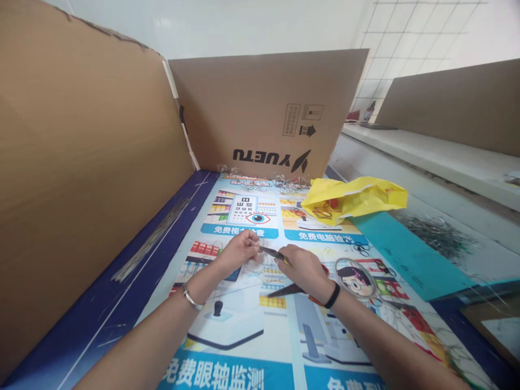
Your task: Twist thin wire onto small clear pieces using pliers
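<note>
My left hand (239, 250) is closed in a pinch on a thin piece of wire, too small to make out well, just above the printed poster (244, 346) on the table. My right hand (303, 268) is closed round a dark pair of pliers (273, 253) whose tip points left and meets the left fingertips. One dark handle (284, 291) sticks out below the right palm, and a bit of red grip shows at the wrist. A silver bracelet is on my left wrist, a black band on my right.
Cardboard walls (81, 162) stand on the left and at the back (260, 114). A bundle of thin straight wires (150, 241) lies along the left wall. A yellow bag (353, 197), a teal sheet (406, 254) and a heap of wire scraps (436, 235) lie to the right.
</note>
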A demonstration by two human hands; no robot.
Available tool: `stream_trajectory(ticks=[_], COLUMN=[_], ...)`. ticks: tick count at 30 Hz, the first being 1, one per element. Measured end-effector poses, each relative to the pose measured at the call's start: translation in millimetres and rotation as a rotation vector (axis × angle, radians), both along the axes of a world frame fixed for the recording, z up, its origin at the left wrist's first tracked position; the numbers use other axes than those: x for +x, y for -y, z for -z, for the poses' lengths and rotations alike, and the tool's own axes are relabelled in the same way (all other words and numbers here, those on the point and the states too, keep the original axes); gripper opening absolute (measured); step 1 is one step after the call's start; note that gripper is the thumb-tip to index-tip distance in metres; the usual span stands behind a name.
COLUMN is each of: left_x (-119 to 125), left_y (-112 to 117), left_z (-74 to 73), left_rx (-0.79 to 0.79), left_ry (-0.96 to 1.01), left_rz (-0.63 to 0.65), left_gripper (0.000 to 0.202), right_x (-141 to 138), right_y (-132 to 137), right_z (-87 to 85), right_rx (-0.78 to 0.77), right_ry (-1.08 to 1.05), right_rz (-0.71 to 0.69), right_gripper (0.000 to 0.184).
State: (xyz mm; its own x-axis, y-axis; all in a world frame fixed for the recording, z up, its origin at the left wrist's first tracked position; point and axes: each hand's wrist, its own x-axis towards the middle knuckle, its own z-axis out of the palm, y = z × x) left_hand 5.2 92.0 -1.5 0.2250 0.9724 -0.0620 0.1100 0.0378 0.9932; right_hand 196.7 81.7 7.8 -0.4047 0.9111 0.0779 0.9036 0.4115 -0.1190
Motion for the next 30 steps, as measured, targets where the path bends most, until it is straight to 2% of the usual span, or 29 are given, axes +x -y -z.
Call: stream_trajectory(ticks=[16,24,30], left_x=[-3.2,-5.9,-7.5], left_y=[-2.4,-3.4,-5.4], left_z=[1.1,0.2,3.4], left_rx=[0.011,0.002,0.008], left_ry=[0.018,0.064,0.070], left_rz=[0.074,0.131,0.112], left_gripper=[0.020,0.019,0.020], right_x=[7.4,12.6,22.7], right_y=[-5.4,-9.2,-13.7], right_z=[-1.3,-4.9,-7.8], right_rx=[0.403,0.481,0.495], right_ry=[0.146,0.145,0.114], right_rz=[-0.230,-0.313,-0.417], right_gripper=[0.011,0.012,0.015])
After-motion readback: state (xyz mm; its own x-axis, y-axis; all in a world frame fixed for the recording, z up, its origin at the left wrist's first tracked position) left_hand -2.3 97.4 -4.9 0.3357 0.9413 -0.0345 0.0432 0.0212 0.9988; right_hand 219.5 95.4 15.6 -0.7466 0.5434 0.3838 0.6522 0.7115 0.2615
